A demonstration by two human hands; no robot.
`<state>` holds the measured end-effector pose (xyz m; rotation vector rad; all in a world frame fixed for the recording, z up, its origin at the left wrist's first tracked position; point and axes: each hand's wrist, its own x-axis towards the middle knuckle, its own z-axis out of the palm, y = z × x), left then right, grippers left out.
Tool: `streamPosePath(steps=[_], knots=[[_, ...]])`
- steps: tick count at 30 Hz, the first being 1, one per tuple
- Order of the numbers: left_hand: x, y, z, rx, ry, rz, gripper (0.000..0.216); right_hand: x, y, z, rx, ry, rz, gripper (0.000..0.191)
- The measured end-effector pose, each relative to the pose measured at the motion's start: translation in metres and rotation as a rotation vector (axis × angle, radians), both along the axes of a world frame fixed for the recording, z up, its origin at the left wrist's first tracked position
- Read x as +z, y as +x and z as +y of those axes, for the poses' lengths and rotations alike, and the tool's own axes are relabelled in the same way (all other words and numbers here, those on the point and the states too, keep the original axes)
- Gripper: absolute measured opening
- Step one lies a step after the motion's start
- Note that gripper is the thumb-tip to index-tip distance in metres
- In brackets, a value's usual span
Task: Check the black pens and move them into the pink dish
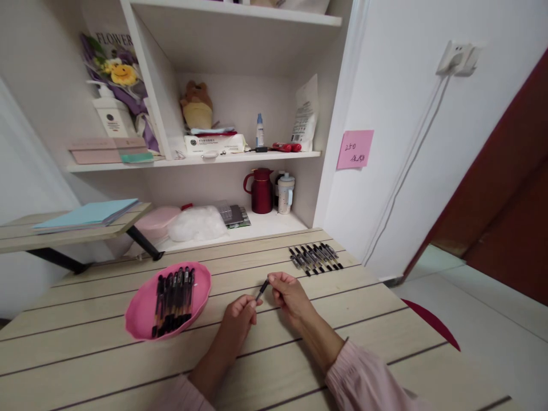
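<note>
Between my two hands is a black pen [262, 289], held at a slant just above the table. My left hand [238, 315] pinches its lower end. At the upper, black end, the fingers of my right hand [289, 295] are closed on it. To the left stands a pink bowl [204, 283] with a wavy rim, and several black pens [174, 299] lie side by side in it. Beyond my right hand, several more pens [315, 259] are laid out in a slanted row on the table.
The striped wooden table [282, 365] meets a white shelf unit [240, 162] at the back. A small raised stand [128, 220] with blue paper [89, 214] is at the left. A red jug [262, 191] and a cup [285, 194] stand on the lowest shelf.
</note>
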<state>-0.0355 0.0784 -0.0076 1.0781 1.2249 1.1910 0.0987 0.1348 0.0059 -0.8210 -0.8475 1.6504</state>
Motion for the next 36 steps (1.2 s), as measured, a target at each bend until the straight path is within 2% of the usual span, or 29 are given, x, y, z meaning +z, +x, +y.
streamPosePath(steps=[6,11,16,26,31,36], knots=[[-0.011,-0.003,0.007,0.006,0.067,0.042,0.032,0.002,0.000,-0.002,-0.012,-0.002,-0.066,0.035],[-0.008,-0.003,0.007,0.001,0.048,0.008,0.035,0.008,0.002,-0.004,0.005,0.034,-0.097,0.034],[-0.007,-0.004,0.007,-0.009,-0.004,-0.034,0.040,0.012,0.008,-0.002,0.047,0.087,-0.033,0.034],[-0.011,-0.004,0.007,-0.028,0.035,-0.004,0.042,0.004,0.007,0.002,0.033,0.104,-0.086,0.030],[-0.013,-0.005,0.008,-0.047,0.030,-0.005,0.044,0.008,0.012,0.003,0.165,0.076,-0.013,0.033],[-0.015,-0.005,0.008,-0.048,0.040,-0.006,0.044,0.006,0.012,0.003,0.142,0.074,-0.063,0.029]])
